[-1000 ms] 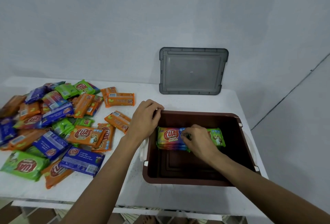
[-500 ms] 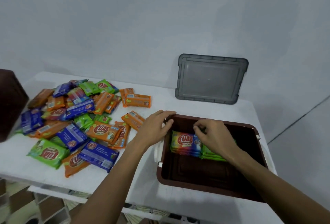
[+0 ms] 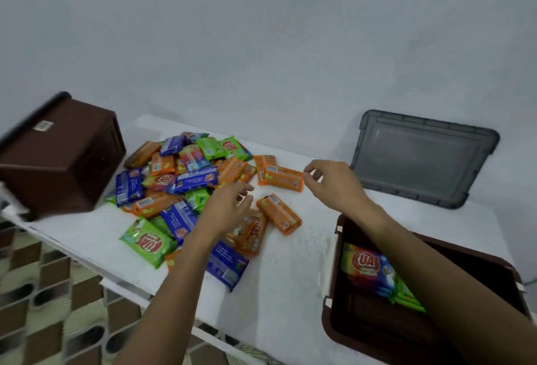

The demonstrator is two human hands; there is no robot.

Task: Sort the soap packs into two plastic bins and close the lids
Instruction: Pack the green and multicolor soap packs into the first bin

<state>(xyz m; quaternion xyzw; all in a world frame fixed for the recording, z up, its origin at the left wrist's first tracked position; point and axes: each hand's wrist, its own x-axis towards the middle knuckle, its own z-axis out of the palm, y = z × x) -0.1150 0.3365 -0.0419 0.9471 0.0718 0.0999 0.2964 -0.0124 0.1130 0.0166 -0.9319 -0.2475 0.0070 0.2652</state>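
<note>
- The right hand [image 3: 332, 183] reaches over the white table [image 3: 279, 283]; its thumb and fingertips pinch the right end of an orange soap pack [image 3: 283, 179] near the back of the pile.
- The left hand [image 3: 225, 207] hovers with fingers loosely spread, gripping nothing, above another orange pack [image 3: 248, 229] at the pile's near edge.
- The heap of soap packs [image 3: 180, 184], orange, blue and green, lies on the left half of the table.
- A brown bin [image 3: 334, 306] at the right holds a few packs [image 3: 366, 266] stacked against its far wall.
- A grey lid [image 3: 421, 158] leans on the wall behind it.
- A second brown bin [image 3: 61, 155] sits tilted at the far left.
</note>
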